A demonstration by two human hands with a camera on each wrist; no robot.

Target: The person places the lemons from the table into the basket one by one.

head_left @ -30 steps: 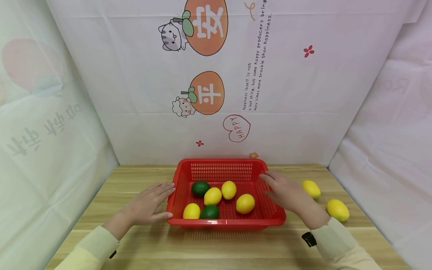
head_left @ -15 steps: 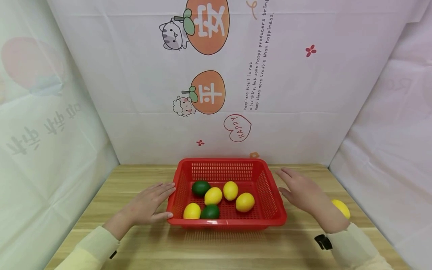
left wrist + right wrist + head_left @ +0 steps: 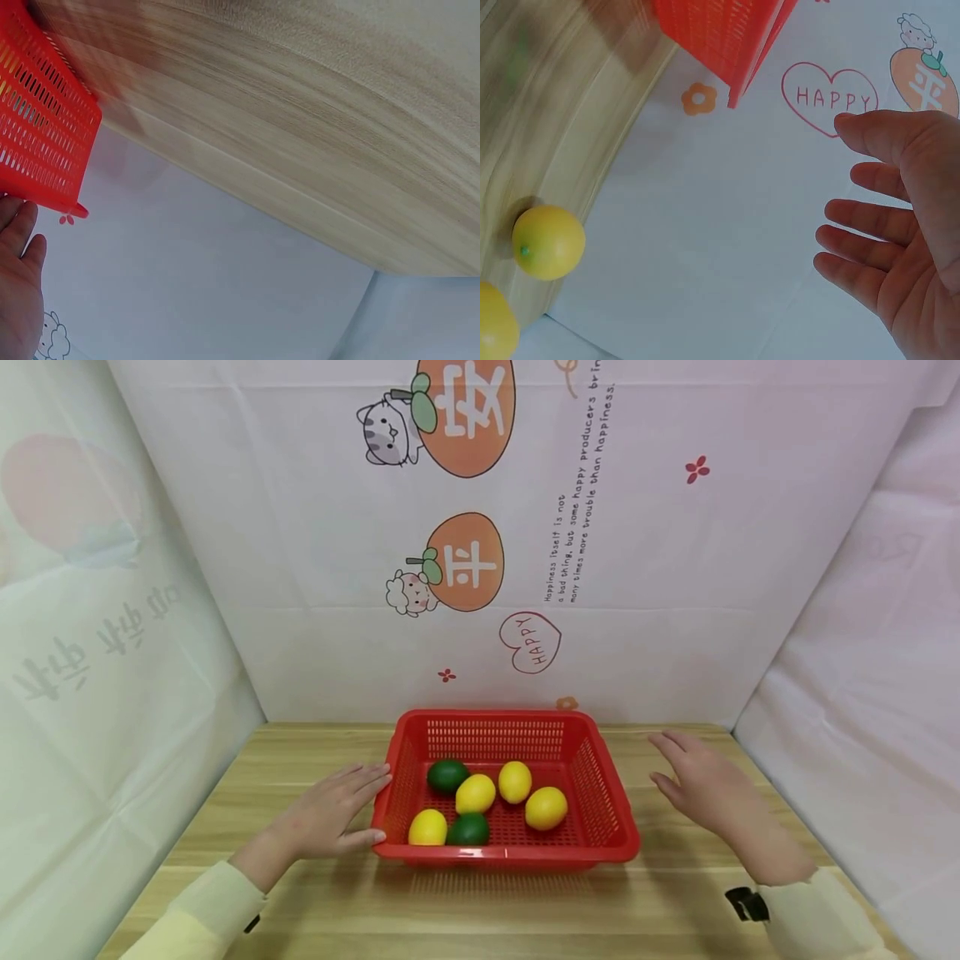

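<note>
A red slotted plastic basket (image 3: pixel 506 853) stands on the table. Inside lie several yellow lemons (image 3: pixel 476 793) and two dark green, lemon-shaped fruits (image 3: pixel 448 776). The fingertips of my left hand (image 3: pixel 330 814) rest against the basket's left rim, fingers straight. Right of the basket, my right hand (image 3: pixel 705 789) hovers apart from it, fingers relaxed and palm bare in the right wrist view. That view also has two loose lemons on the table, one whole lemon (image 3: pixel 549 241) and one cut by the frame edge (image 3: pixel 495 322). In the head view, my right hand and forearm hide them.
The wood-grain table (image 3: pixel 480 927) ends at a white cloth backdrop (image 3: pixel 637 652) with cartoon prints. White cloth walls, a left wall (image 3: pixel 150 727) and a right wall (image 3: pixel 885 727), close off both sides.
My right hand has moved rightward from over the basket's right rim, its arm now covering the two loose lemons in the head view. The left hand has stayed on the left rim.
</note>
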